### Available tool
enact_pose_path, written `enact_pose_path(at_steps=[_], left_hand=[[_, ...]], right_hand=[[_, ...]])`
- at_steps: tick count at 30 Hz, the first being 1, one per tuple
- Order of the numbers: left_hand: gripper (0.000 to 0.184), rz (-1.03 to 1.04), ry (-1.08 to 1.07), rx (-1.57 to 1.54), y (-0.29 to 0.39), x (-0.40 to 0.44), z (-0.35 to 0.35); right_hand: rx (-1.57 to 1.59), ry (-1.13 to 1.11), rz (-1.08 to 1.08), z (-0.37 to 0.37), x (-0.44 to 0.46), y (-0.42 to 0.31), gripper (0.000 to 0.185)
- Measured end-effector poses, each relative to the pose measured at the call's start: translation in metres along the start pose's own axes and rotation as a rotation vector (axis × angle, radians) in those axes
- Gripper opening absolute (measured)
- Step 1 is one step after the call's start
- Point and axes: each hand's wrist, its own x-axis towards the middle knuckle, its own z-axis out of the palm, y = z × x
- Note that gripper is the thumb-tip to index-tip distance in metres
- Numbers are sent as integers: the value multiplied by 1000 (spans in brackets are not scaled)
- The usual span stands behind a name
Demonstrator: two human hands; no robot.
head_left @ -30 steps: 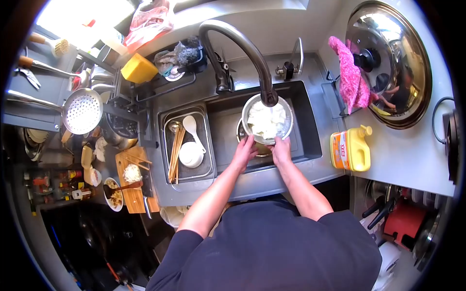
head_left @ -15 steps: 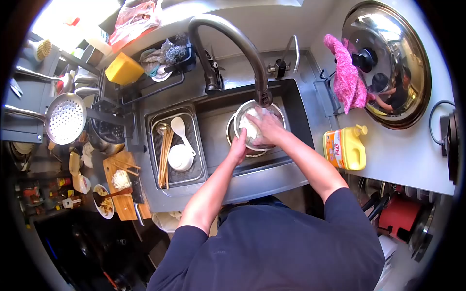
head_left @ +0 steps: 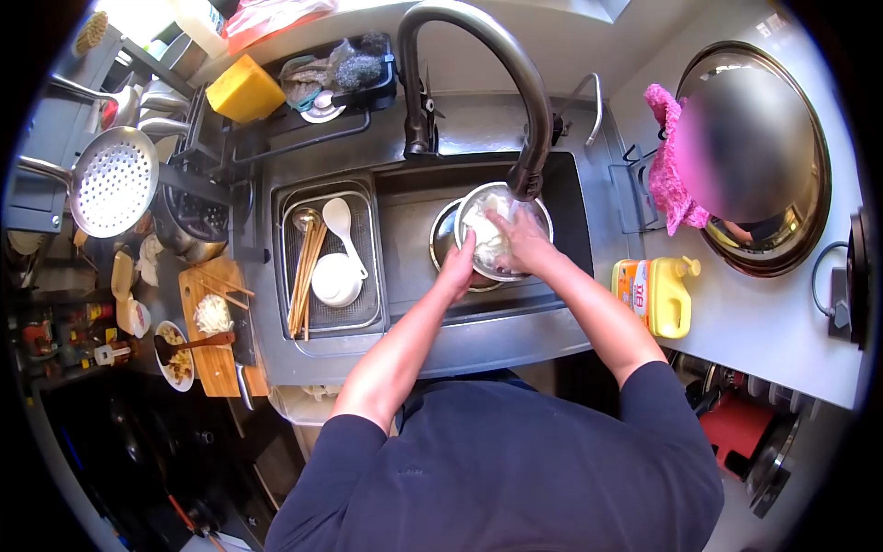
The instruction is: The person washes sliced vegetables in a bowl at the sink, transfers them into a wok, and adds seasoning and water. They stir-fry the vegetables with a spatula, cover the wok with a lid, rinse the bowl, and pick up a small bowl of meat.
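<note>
Below the faucet's spout (head_left: pixel 526 179) a metal bowl (head_left: pixel 546 213) is held over the sink, with wet white food (head_left: pixel 487 241) inside that I cannot identify. My left hand (head_left: pixel 459 269) grips the bowl's near left side, thumb over the rim. Inside the bowl, my right hand (head_left: pixel 526 243) has its fingers stretched over the white food, touching it; some fingertips are hard to see. A second metal bowl (head_left: pixel 442 241) sits underneath in the sink basin (head_left: pixel 405 221), partly covered by the first.
Left in the sink, a draining basket (head_left: pixel 363 308) holds chopsticks (head_left: pixel 303 285), a white rice paddle (head_left: pixel 340 221) and a white bowl (head_left: pixel 337 281). A cutting board (head_left: pixel 198 340) lies further left. On the right stand a yellow jug (head_left: pixel 671 299) and a large lid (head_left: pixel 814 202) with a pink cloth (head_left: pixel 670 175).
The view has shifted slightly. The upper bowl has moved a little right relative to the bowl beneath, exposing more of it. Both hands stay at the upper bowl.
</note>
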Motion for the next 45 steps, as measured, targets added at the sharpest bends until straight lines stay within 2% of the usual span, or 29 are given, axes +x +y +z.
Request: enact_pose_path(at_steps=[1,4,5,6,8,9,12,13,16,17,20,21,24,28,29,33,36,37,40,41,44,45], left_hand=[[62,19,-14,0,-11,10,-8],[60,32,3,-7,-14,13,-9],[60,1,20,-16,-10,9,-8],[60,-31,36,-25,-6,5,-5],[60,-11,15,-51,-5,8,-5],[60,-22,5,-46,-5,9,-6],[59,-56,4,17,0,7,-6],[59,-29,2,17,-4,13,-6],[60,-11,-2,2,-13,19,-15],[61,-36,12,3,-4,10,-6],[66,-38,2,-3,1,6,-2],[67,-45,20,-10,-1,5,-4],[71,-70,38,-8,-2,6,-6],[67,-55,24,17,0,4,-2],[64,-70,26,24,-2,6,-7],[62,-17,37,-2,-11,11,-16],[63,-15,36,4,-4,5,-16],[63,-21,30,6,-3,4,-15],[63,-56,0,-22,-4,5,-16],[62,-46,-5,-13,-2,5,-15],[61,-36,-1,23,3,2,-13],[61,-46,9,43,5,1,-12]], right_hand=[[63,68,-10,2,1,0,90],[184,67,161,23,14,11,79],[180,-12,200,22,21,16,91],[215,-19,235,23,19,21,94],[276,-35,303,-24,0,-1,99],[164,-20,219,-24,-4,-3,107],[-95,40,-145,-15,5,-5,106],[-28,-44,-116,-16,9,-6,99],[52,27,-62,9,19,4,90],[69,6,10,9,20,5,82],[269,-73,223,-5,22,8,78],[311,-69,200,-12,16,9,89],[182,54,-17,-12,-6,10,98],[101,42,-28,3,0,0,102],[122,127,4,9,1,-4,94],[383,150,149,26,9,16,75],[583,-56,296,-32,-4,-9,77],[416,51,220,-27,-1,-8,83],[18,94,-35,-18,4,-11,88],[20,67,-156,-7,9,-3,87],[14,114,-249,11,18,8,80],[56,154,-225,16,17,10,72]])
